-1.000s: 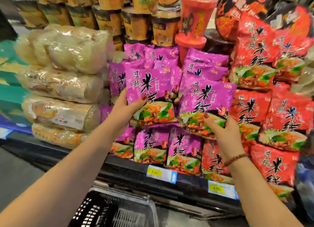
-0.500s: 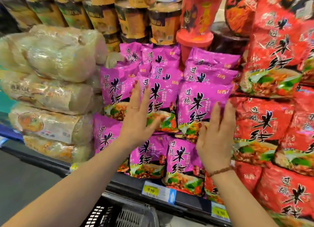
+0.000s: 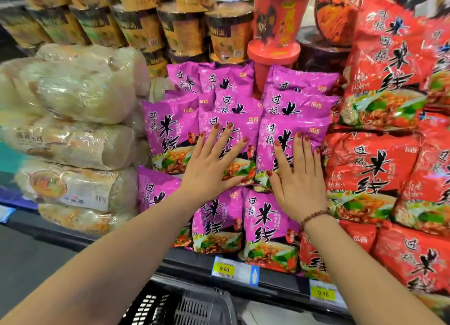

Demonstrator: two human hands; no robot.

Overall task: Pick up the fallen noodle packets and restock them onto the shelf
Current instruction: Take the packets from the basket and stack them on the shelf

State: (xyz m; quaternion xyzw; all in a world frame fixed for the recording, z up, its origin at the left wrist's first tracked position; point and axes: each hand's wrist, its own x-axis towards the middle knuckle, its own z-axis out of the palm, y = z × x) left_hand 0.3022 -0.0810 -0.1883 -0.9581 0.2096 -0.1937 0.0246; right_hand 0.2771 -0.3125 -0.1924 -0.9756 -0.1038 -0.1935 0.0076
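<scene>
Purple noodle packets (image 3: 170, 130) sit stacked on the shelf (image 3: 185, 264) beside red packets (image 3: 370, 166). Left hand (image 3: 214, 171) and right hand (image 3: 300, 181) each press one flat, grip spread, pinching nothing. They look light, crinkly and slippery, with brittle contents; I'd take them by the side edges.

a dark shelf (image 3: 80, 239) with yellow price tags (image 3: 224, 268) on its edge carries clear noodle bags (image 3: 73, 217) at left, purple packets (image 3: 270, 229) in the middle, red packets (image 3: 414, 259) at right.
</scene>
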